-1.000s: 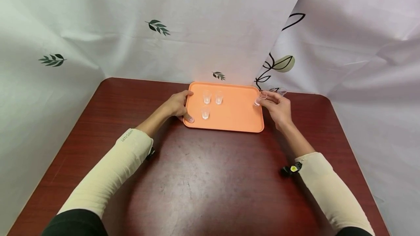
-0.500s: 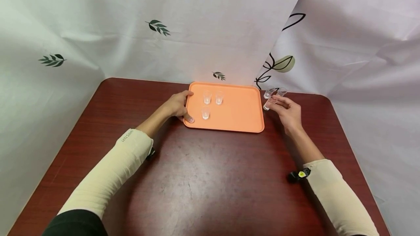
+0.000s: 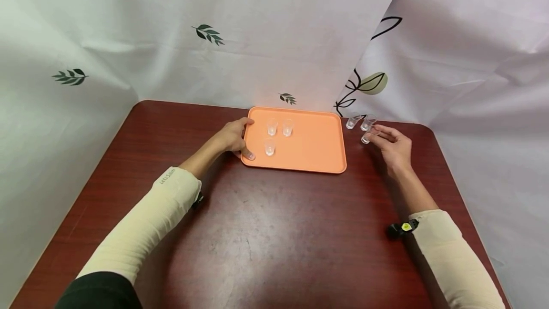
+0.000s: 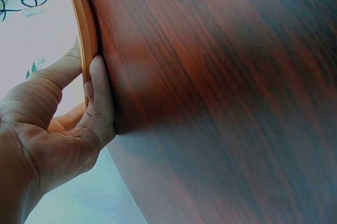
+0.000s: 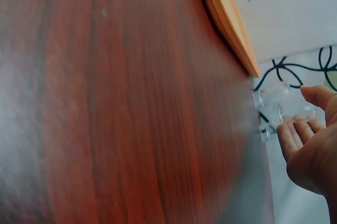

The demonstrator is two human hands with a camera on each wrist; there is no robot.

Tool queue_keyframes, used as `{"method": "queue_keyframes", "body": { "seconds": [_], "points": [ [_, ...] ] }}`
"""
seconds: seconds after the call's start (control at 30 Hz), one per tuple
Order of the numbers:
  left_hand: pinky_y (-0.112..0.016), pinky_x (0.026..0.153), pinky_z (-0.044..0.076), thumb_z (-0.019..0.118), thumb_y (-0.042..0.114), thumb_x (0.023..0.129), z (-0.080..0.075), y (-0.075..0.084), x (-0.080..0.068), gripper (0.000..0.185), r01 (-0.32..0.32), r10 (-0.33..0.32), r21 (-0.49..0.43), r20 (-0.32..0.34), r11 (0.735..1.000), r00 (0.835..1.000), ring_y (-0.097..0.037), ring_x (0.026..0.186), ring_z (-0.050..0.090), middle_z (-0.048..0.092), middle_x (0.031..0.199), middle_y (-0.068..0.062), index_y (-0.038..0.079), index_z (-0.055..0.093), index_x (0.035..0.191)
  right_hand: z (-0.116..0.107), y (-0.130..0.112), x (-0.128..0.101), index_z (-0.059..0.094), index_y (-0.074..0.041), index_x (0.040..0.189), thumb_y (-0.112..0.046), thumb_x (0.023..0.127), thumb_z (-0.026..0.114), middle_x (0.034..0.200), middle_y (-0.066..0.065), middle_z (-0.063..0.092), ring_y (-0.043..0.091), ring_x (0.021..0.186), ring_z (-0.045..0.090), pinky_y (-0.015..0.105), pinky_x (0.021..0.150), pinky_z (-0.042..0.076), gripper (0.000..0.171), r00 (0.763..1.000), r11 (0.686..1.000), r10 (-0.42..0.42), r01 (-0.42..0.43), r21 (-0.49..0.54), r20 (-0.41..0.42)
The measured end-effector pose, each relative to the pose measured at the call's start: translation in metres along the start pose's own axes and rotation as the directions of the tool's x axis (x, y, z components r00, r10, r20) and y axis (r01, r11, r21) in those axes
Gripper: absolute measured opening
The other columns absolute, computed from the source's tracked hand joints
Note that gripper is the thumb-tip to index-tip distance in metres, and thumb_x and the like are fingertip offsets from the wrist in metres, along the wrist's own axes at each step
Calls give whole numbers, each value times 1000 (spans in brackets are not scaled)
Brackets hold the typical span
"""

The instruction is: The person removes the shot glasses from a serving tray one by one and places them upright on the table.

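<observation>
An orange tray (image 3: 313,149) lies at the far middle of the dark wood table, with three small clear cups (image 3: 272,128) standing in its left half. My left hand (image 3: 241,139) grips the tray's left rim, thumb on top; the left wrist view shows the left hand (image 4: 87,98) curled round the tray's edge (image 4: 87,29). To the right of the tray, my right hand (image 3: 375,133) pinches another small clear cup (image 3: 365,139) low over the table. Just beyond it stand two more clear cups (image 3: 351,122). In the right wrist view the right hand (image 5: 297,112) holds the held cup (image 5: 271,124).
White cloth printed with leaves (image 3: 206,35) hangs close behind and on both sides of the table (image 3: 274,232). The table's rounded far right corner (image 3: 429,130) is near my right hand. The tray's right half (image 3: 326,139) holds nothing.
My right hand has carried its cup from above the tray's right rim to the right, down beside the two cups on the table. The left hand has stayed on the tray's rim.
</observation>
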State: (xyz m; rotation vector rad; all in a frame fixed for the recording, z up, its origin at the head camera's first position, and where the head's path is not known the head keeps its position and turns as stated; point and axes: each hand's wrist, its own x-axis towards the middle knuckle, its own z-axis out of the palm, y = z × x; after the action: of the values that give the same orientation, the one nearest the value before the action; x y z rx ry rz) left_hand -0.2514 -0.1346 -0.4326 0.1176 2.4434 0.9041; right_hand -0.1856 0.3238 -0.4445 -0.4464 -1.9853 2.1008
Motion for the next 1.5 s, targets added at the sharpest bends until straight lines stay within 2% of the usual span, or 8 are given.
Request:
{"method": "queue_keyframes", "body": {
  "seconds": [0.23, 0.43, 0.73, 0.83, 1.03, 1.13, 1.27, 1.5],
  "points": [
    [-40, 65, 72, 113, 11, 65, 2, -13, 22, 139, -3, 3, 12, -10, 1000, 1000, -29, 82, 76, 45, 171, -25, 22, 33, 178, -11, 2, 8, 83, -5, 118, 8, 89, 91, 91, -10, 85, -1, 86, 81, 13, 78, 66, 32, 999, 998, 26, -24, 58, -44],
    [-40, 65, 72, 114, 16, 64, 5, -26, 36, 140, -5, 6, 24, -19, 1000, 1000, -28, 81, 77, 45, 173, -22, 24, 32, 178, -18, 2, 16, 82, -8, 115, 11, 90, 88, 90, -10, 84, 0, 85, 81, 15, 80, 67, 32, 994, 993, 75, -67, 95, -83],
    [-43, 63, 72, 115, 13, 59, 6, -37, 45, 145, 2, -3, -18, -18, 1000, 1000, -29, 70, 79, 45, 170, -24, 28, 33, 178, -19, 0, 28, 80, -7, 120, 7, 92, 87, 88, -14, 83, -2, 86, 79, 12, 80, 66, 32, 991, 997, 72, -70, 22, -110],
    [-42, 62, 72, 115, 11, 61, 5, -33, 40, 143, -4, 3, -20, -13, 1000, 1000, -28, 69, 78, 44, 170, -26, 24, 33, 178, -19, 1, 31, 80, -10, 115, 4, 92, 88, 86, -16, 81, -4, 85, 77, 10, 79, 65, 28, 990, 998, 63, -66, -21, -123],
    [-38, 63, 70, 110, 7, 70, -1, -4, 2, 135, -14, 14, -4, -1, 1000, 1000, -25, 67, 74, 41, 170, -34, 16, 31, 178, -16, 4, 38, 79, -16, 108, 1, 94, 88, 85, -19, 78, -5, 86, 73, 8, 78, 62, 24, 989, 994, 36, -50, -94, -144],
    [-38, 63, 71, 110, 6, 69, 0, -6, 6, 135, -7, 7, -16, -7, 1000, 1000, -25, 67, 75, 42, 171, -31, 18, 32, 178, -15, 5, 42, 79, -14, 112, 1, 94, 88, 85, -20, 77, -5, 86, 71, 8, 78, 62, 26, 987, 992, 35, -53, -114, -156],
    [-40, 63, 71, 114, 10, 62, 1, -19, 23, 142, -4, 4, -26, -5, 1000, 1000, -27, 69, 77, 43, 171, -29, 20, 33, 178, -15, 5, 47, 78, -7, 124, 1, 93, 88, 84, -21, 76, -6, 86, 70, 6, 76, 60, 33, 985, 991, 36, -57, -120, -170],
    [-41, 65, 72, 114, 11, 62, 2, -20, 27, 140, 1, -2, -15, -9, 1000, 1000, -29, 75, 78, 43, 171, -26, 23, 35, 177, -16, 4, 52, 75, -1, 135, 1, 93, 87, 85, -21, 75, -7, 86, 70, 5, 76, 58, 44, 985, 991, 38, -59, -122, -170]
  ]
}}
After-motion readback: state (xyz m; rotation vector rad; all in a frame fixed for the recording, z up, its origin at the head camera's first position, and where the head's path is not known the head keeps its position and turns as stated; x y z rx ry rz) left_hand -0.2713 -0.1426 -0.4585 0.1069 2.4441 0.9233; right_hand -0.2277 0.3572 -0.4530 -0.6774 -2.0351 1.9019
